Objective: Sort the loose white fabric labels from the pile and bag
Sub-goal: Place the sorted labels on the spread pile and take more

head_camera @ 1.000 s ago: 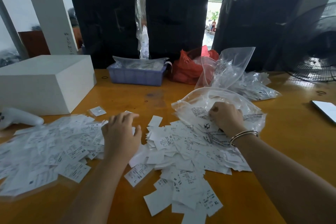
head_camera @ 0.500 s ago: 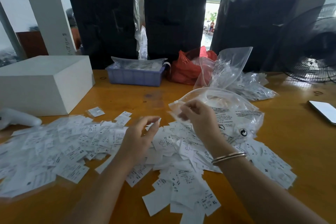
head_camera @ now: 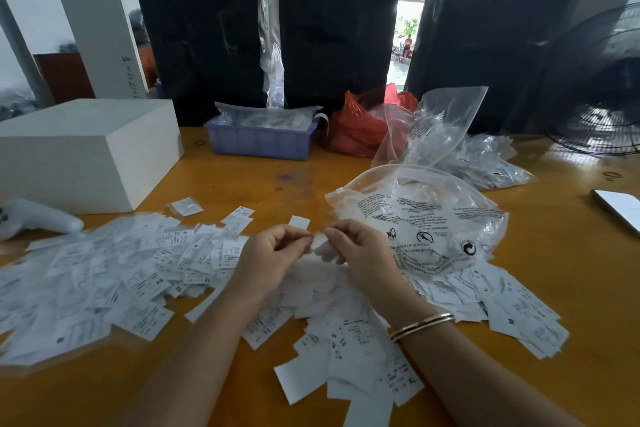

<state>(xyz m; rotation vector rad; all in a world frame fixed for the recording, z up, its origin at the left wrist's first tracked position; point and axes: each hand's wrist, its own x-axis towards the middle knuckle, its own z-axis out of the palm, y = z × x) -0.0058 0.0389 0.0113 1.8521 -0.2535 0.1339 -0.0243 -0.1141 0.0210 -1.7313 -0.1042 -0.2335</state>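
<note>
Two hands, left hand (head_camera: 268, 255), right hand (head_camera: 360, 253), grip pinching one label (head_camera: 317, 239) between them

A white box (head_camera: 86, 152) is sitting at the wooden table's (head_camera: 571, 340) left, a blue tray (head_camera: 261, 140) and red bag (head_camera: 360, 128) are lying further back, and a black fan (head_camera: 602, 87) is standing on the right.

A glossy orange-brown wooden table (head_camera: 519, 340) carried a wide spread of white fabric labels (head_camera: 114, 274) across its near side. Farther back lay a white box (head_camera: 83, 149), a blue tray (head_camera: 259, 139), a red bag (head_camera: 360, 128), clear printed plastic bags (head_camera: 433, 215) and a phone (head_camera: 620, 204).
</note>
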